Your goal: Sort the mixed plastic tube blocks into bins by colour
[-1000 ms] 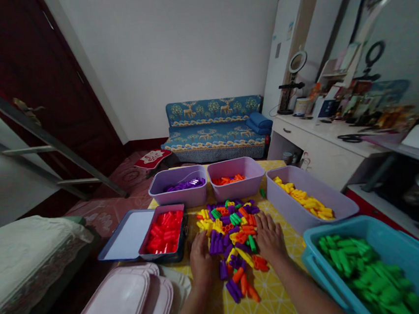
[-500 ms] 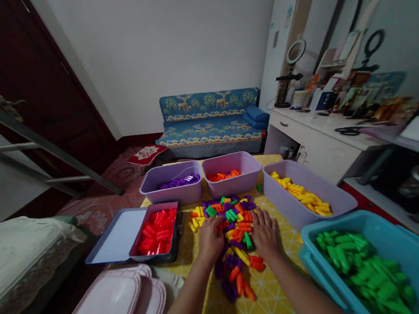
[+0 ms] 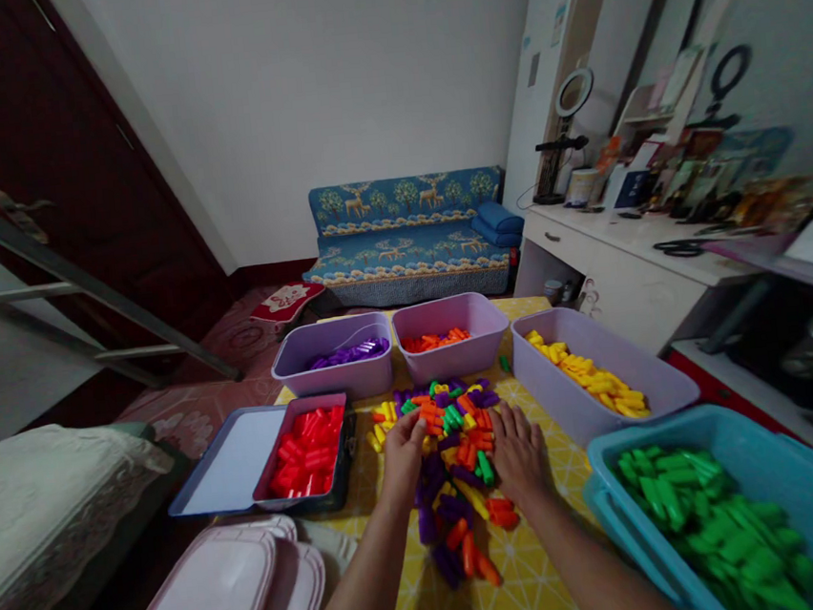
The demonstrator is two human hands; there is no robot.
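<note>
A loose heap of small tube-like plastic pieces (image 3: 456, 487), orange, purple, yellow and green, covers the middle of the yellow patterned cloth (image 3: 540, 575). At the heap's left side is my left hand (image 3: 402, 449), its thumb and fingers pinched on an orange plastic piece (image 3: 430, 422), whose outline partly merges with other orange ones. My right hand (image 3: 517, 450) rests flat along the heap's right edge, fingers stretched out, beside some orange pieces (image 3: 482, 427). Some pieces are hidden by the hands.
Lilac bins hold purple (image 3: 354, 352), orange (image 3: 445, 339) and yellow pieces (image 3: 586, 374). A turquoise tub (image 3: 810, 467) of green pieces stands right. An open tin (image 3: 340, 474) with red pieces sits left, behind stacked pale lids (image 3: 197, 594). A sofa (image 3: 408, 247) is beyond.
My left hand has gone from lying spread on the heap to a pinch at an orange piece, and its fingers have lifted slightly. My right hand has stayed nearly in place.
</note>
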